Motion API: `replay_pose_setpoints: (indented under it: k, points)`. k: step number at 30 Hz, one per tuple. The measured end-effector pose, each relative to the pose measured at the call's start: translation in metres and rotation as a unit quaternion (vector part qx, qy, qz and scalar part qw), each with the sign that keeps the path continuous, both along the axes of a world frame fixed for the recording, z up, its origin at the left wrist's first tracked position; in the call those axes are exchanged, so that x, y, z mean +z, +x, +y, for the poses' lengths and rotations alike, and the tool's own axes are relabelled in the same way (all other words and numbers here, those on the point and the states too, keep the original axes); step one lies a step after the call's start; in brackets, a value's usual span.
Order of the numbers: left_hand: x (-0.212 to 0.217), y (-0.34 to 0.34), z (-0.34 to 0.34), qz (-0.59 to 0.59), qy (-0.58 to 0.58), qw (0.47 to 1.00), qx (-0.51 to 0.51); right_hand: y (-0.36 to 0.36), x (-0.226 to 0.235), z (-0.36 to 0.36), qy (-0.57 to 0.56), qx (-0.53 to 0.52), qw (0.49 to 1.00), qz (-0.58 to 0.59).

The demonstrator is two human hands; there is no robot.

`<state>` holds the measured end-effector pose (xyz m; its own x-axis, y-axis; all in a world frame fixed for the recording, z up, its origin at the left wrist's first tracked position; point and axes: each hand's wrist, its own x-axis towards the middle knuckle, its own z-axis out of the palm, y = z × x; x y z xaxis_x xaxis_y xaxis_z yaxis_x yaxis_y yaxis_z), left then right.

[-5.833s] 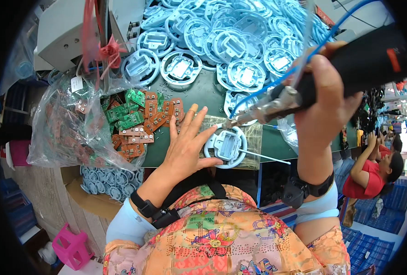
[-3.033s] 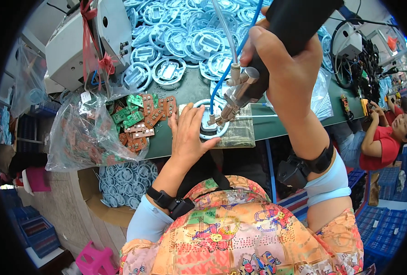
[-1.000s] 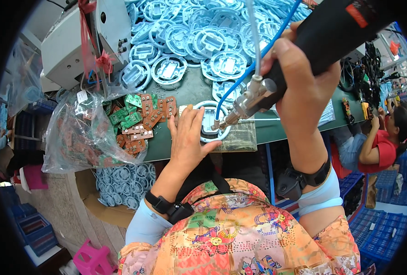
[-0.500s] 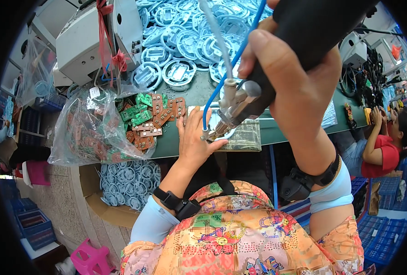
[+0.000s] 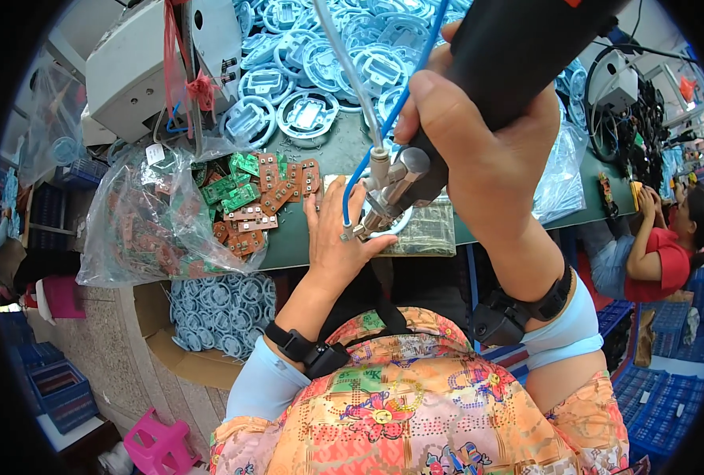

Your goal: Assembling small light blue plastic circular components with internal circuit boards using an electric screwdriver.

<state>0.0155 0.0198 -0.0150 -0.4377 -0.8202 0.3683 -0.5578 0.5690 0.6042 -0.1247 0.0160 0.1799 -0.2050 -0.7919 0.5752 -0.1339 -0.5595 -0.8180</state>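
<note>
My right hand (image 5: 487,150) is wrapped round the black body of a power screwdriver (image 5: 518,63). A blue hose (image 5: 391,123) and a clear tube (image 5: 350,71) run to its metal nose (image 5: 391,182), which points down beside my left fingers. My left hand (image 5: 336,229) steadies a light blue round plastic part (image 5: 400,225) on a taped, flat block (image 5: 435,231) at the table's near edge. The screwdriver and my fingers cover most of that part, and the exact contact of the tip is hidden.
Behind my hands lies a heap of light blue plastic rings (image 5: 344,59). Green and brown circuit boards (image 5: 265,190) spill from a clear bag (image 5: 154,214) on the left. A grey machine (image 5: 142,71) stands behind it. Below is a carton (image 5: 158,340) of blue parts. A person (image 5: 661,245) sits far right.
My right hand and the screwdriver have shifted slightly left, the nose staying by my left fingers. My left hand keeps its place on the plastic part.
</note>
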Motion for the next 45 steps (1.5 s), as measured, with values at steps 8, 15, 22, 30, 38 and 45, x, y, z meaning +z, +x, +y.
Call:
replay_pose_setpoints:
  k: [8, 15, 22, 30, 38, 45]
  points:
    - [-0.002, 0.006, 0.001, 0.118, 0.134, 0.984, -0.003, 0.015, -0.011, 0.0, 0.001, -0.027, 0.999, -0.027]
    - [0.027, 0.015, 0.013, -0.085, -0.008, 0.996, -0.016, -0.064, 0.043, 0.013, -0.028, -0.054, 0.998, -0.01]
    - [0.022, -0.022, 0.009, -0.139, -0.061, 0.985, -0.083, -0.056, 0.02, -0.005, 0.002, -0.072, 0.992, -0.099]
    - [0.01, -0.021, 0.011, -0.091, -0.104, 0.986, -0.089, -0.053, 0.003, -0.008, 0.0, -0.038, 0.995, -0.091]
    - [0.015, -0.023, 0.012, -0.082, -0.115, 0.985, -0.095, -0.06, -0.011, -0.008, -0.041, -0.039, 0.995, -0.087]
    - [0.016, -0.018, 0.014, -0.088, -0.12, 0.983, -0.108, -0.067, 0.039, -0.005, -0.009, -0.045, 0.999, -0.016]
